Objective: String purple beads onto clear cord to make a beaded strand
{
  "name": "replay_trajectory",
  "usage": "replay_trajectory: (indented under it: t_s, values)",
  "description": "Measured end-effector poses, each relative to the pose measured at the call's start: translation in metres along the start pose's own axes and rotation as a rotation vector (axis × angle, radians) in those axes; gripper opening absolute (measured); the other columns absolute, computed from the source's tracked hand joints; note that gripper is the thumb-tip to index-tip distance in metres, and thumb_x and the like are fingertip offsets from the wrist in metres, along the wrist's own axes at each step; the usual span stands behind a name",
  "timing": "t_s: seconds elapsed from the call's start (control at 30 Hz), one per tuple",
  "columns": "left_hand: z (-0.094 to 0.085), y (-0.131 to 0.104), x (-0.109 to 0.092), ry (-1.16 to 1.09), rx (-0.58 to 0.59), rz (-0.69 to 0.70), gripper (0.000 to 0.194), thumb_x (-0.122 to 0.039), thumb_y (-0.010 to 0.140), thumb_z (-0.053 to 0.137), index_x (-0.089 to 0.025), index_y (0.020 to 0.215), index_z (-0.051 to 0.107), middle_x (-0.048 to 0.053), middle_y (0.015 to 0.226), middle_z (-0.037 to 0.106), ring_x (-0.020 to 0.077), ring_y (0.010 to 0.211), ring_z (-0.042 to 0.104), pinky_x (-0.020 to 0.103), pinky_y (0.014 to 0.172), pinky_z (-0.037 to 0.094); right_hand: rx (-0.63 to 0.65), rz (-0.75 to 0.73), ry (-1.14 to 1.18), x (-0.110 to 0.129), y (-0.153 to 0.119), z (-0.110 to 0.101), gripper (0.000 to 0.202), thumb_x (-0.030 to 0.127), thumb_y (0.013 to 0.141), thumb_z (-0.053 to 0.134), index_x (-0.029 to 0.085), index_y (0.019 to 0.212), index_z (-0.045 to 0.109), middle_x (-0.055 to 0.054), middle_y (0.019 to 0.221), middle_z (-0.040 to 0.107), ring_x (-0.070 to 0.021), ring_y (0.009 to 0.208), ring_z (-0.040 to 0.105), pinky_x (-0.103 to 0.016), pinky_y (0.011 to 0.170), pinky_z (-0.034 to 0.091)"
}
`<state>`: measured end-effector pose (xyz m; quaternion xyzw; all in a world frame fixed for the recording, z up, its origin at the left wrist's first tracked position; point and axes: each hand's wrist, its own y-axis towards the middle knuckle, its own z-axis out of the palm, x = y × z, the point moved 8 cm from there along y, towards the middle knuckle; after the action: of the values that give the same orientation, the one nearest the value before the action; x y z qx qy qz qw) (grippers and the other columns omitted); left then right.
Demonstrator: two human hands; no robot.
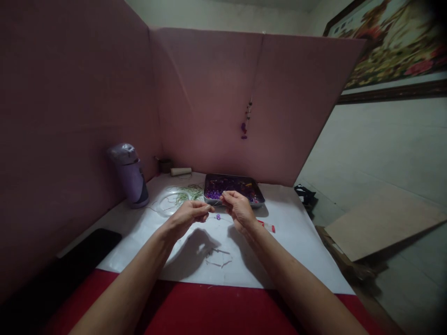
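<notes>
Thread runs seemingly sideways; left hand, right hand pinched closed on it.

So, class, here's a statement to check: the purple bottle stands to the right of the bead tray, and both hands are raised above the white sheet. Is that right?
Not quite: the head view shows the purple bottle to the left of the bead tray. The left hand and right hand are indeed raised above the white sheet.

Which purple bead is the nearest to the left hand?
The lone purple bead, just right of the left hand; other beads lie in the tray or hang before the pink panel.
</notes>
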<state>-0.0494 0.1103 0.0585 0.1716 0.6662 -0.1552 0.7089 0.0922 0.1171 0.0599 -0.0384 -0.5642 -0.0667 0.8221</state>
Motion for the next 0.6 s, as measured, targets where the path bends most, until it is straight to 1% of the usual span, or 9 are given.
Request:
replay_trajectory:
  t_s: [0.1,0.23,0.33,0.43,0.5,0.53,0.57,0.6]
  values:
    - [-0.006,0.002,-0.005,0.153,-0.061,0.027,0.025,-0.033,0.066,0.066,-0.009,0.071,0.070,0.001,0.051,0.052,0.0103,0.051,0.043,0.025,0.055,0.031,-0.031,-0.042,0.001,0.005,0.004,-0.006,0.028,0.038,0.054,0.074,0.018,0.066,0.058,0.000,0.066,0.064,-0.0086,0.050,0.046,-0.021,0.044,0.028]
    - [-0.020,0.009,-0.005,0.403,-0.164,0.067,0.019,-0.031,0.062,0.063,-0.012,0.061,0.068,0.000,0.046,0.052,0.0119,0.049,0.045,0.024,0.052,0.031,-0.071,-0.093,-0.038,0.010,0.007,-0.015,0.029,0.040,0.056,0.071,0.018,0.068,0.056,-0.001,0.067,0.065,-0.0084,0.047,0.046,-0.021,0.040,0.027]
    - [-0.025,0.012,-0.004,0.459,-0.187,0.083,0.016,-0.029,0.060,0.062,-0.014,0.057,0.066,-0.001,0.045,0.052,0.0119,0.048,0.045,0.024,0.052,0.032,-0.093,-0.131,-0.114,0.011,0.011,-0.022,0.027,0.041,0.060,0.068,0.018,0.068,0.056,-0.003,0.068,0.066,-0.0091,0.047,0.048,-0.021,0.040,0.029]
    - [-0.024,0.010,-0.006,0.462,-0.182,0.087,0.017,-0.029,0.062,0.059,-0.014,0.058,0.066,-0.001,0.046,0.052,0.0121,0.049,0.046,0.024,0.052,0.033,-0.109,-0.177,-0.233,0.014,0.016,-0.030,0.024,0.039,0.062,0.066,0.017,0.066,0.058,-0.005,0.067,0.067,-0.0112,0.048,0.051,-0.023,0.042,0.031]
    - [-0.022,0.009,-0.009,0.483,-0.178,0.098,0.018,-0.029,0.063,0.058,-0.014,0.059,0.065,-0.001,0.047,0.052,0.0125,0.050,0.047,0.024,0.052,0.034,-0.122,-0.224,-0.323,0.022,0.017,-0.033,0.021,0.035,0.063,0.067,0.016,0.064,0.060,-0.006,0.066,0.067,-0.0152,0.055,0.055,-0.026,0.048,0.037]
    - [-0.021,0.008,-0.010,0.504,-0.175,0.106,0.018,-0.029,0.064,0.057,-0.014,0.059,0.065,-0.001,0.048,0.052,0.0127,0.050,0.047,0.024,0.052,0.034,-0.135,-0.251,-0.356,0.028,0.015,-0.035,0.018,0.032,0.063,0.067,0.016,0.065,0.061,-0.007,0.069,0.067,-0.0179,0.062,0.057,-0.029,0.055,0.041]
    - [-0.021,0.008,-0.011,0.533,-0.175,0.119,0.018,-0.028,0.065,0.056,-0.014,0.059,0.065,-0.001,0.049,0.053,0.0128,0.051,0.047,0.024,0.052,0.034,-0.157,-0.303,-0.400,0.037,0.012,-0.035,0.015,0.030,0.063,0.067,0.016,0.067,0.063,-0.008,0.074,0.067,-0.0210,0.071,0.058,-0.032,0.063,0.043]
    - [-0.020,0.007,-0.012,0.570,-0.176,0.132,0.018,-0.028,0.066,0.055,-0.014,0.060,0.066,0.000,0.050,0.054,0.0130,0.051,0.048,0.024,0.052,0.034,-0.181,-0.362,-0.439,0.048,0.006,-0.034,0.013,0.027,0.065,0.067,0.016,0.071,0.065,-0.010,0.084,0.067,-0.0236,0.082,0.057,-0.035,0.073,0.042]
